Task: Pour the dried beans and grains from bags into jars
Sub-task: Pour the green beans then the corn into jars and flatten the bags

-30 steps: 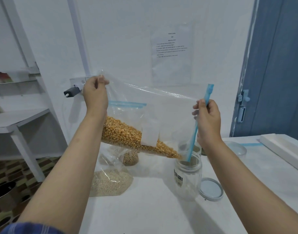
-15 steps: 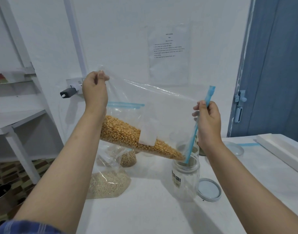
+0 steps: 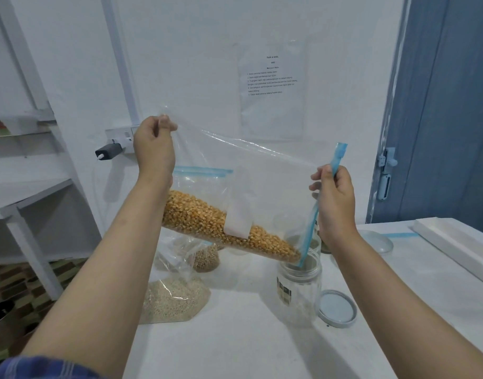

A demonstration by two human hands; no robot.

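Note:
A clear zip bag (image 3: 265,184) holding yellow corn kernels (image 3: 224,228) is tilted down to the right above the table. My left hand (image 3: 154,147) pinches its raised bottom corner. My right hand (image 3: 334,199) grips the blue zip edge at the bag's mouth. The kernels have slid to the lower corner, which sits over the mouth of an open clear jar (image 3: 299,291). The jar's grey lid (image 3: 336,308) lies flat on the table to the right of the jar.
A bag of pale grain (image 3: 174,296) stands on the white table (image 3: 248,351) at left, a bag of brownish grain (image 3: 206,258) behind it. Another jar is partly hidden behind my right hand. A round lid (image 3: 378,240) and a white board (image 3: 453,244) lie right.
My left hand has lifted the bag's bottom corner a little higher, steepening the tilt. The kernels have crept closer to the bag's mouth over the jar.

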